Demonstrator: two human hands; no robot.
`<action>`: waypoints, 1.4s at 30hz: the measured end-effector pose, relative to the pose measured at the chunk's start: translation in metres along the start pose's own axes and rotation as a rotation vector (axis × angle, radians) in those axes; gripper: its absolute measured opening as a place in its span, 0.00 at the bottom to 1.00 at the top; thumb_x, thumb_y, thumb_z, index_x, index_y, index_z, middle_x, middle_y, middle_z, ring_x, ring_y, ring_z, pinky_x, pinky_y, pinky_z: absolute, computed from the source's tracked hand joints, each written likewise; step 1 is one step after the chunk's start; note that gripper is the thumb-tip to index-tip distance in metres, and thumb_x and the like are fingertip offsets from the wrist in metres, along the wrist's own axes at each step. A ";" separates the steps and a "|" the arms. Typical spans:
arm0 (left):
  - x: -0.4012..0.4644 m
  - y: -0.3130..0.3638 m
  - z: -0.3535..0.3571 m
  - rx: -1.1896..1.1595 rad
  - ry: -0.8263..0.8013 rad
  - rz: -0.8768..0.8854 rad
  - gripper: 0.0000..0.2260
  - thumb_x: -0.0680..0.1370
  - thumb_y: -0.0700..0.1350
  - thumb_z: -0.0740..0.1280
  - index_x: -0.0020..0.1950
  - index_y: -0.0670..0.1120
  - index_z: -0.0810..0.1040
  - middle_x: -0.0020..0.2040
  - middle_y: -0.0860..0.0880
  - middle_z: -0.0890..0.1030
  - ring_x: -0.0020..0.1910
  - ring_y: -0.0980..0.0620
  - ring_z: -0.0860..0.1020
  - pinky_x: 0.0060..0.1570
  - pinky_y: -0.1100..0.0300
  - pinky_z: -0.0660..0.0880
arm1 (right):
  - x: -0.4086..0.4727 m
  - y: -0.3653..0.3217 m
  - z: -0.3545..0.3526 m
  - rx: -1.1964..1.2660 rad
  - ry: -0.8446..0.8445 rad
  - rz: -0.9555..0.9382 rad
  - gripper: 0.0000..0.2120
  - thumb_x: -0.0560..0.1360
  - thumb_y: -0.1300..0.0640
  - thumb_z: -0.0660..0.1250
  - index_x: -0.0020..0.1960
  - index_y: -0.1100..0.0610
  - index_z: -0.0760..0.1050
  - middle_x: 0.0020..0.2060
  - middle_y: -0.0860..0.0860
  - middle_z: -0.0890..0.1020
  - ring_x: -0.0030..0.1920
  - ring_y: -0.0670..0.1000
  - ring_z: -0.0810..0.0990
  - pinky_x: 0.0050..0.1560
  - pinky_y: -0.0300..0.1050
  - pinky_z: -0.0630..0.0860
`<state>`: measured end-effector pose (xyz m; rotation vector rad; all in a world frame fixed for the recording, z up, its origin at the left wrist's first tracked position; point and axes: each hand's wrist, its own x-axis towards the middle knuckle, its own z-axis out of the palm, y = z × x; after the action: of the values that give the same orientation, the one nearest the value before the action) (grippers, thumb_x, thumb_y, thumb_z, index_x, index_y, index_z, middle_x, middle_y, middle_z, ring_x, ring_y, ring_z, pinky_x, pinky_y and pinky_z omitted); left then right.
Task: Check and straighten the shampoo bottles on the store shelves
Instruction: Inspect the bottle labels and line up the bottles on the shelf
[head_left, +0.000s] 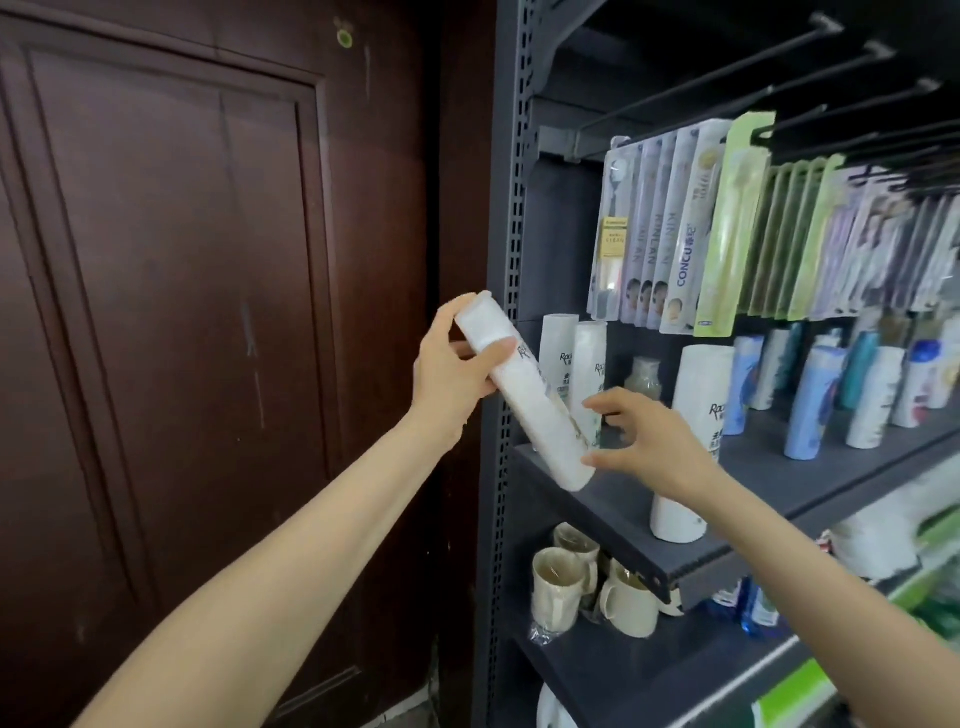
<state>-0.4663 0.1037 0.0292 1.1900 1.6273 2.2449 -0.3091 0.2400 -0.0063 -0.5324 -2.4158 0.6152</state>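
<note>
Right now the left hand is gripping a tall white shampoo bottle near its cap end, fingers and thumb curled round it, and the bottle is leaning steeply across the centre of the frame, cap up toward the left and base down toward the right. Its base is hanging at the front left corner of the dark shelf, and I cannot tell whether it is touching the board or floating just above it. The right hand is spreading its fingers loosely beside the bottle's lower end, thumb close to the base, not yet clasping anything.

Trouble is looking likeliest at that base: with the grip sitting so high, the lower end is free to swing, and a careless tilt upright could be knocking the two white bottles standing just behind it, toppling them into the row. Another white bottle is standing right at the shelf's front lip, partly behind the right wrist, and a backward sweep of that arm could be pushing it off onto the mugs on the shelf below, in the lower middle of the frame
</note>
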 end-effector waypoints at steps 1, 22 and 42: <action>0.005 -0.001 0.012 0.089 -0.035 0.058 0.23 0.73 0.39 0.72 0.64 0.56 0.71 0.58 0.47 0.77 0.56 0.48 0.77 0.48 0.48 0.80 | 0.001 0.000 -0.009 -0.023 0.062 -0.021 0.24 0.68 0.59 0.75 0.62 0.52 0.74 0.59 0.49 0.77 0.58 0.49 0.75 0.56 0.38 0.68; 0.064 -0.064 0.130 0.388 -0.508 0.047 0.19 0.75 0.41 0.70 0.62 0.53 0.70 0.46 0.48 0.80 0.45 0.48 0.79 0.44 0.58 0.75 | 0.036 0.060 -0.091 -0.190 0.254 -0.049 0.11 0.73 0.55 0.70 0.55 0.55 0.78 0.53 0.51 0.79 0.54 0.50 0.74 0.47 0.39 0.63; 0.101 -0.080 0.100 0.618 -0.202 0.273 0.17 0.77 0.42 0.66 0.66 0.49 0.72 0.61 0.48 0.74 0.57 0.53 0.72 0.56 0.60 0.68 | 0.083 0.045 -0.089 -0.495 -0.121 -0.103 0.25 0.78 0.43 0.59 0.73 0.47 0.62 0.71 0.45 0.66 0.68 0.50 0.69 0.66 0.52 0.69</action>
<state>-0.4963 0.2633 0.0247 1.8013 2.2656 1.6989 -0.3056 0.3447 0.0699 -0.5750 -2.6972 -0.0046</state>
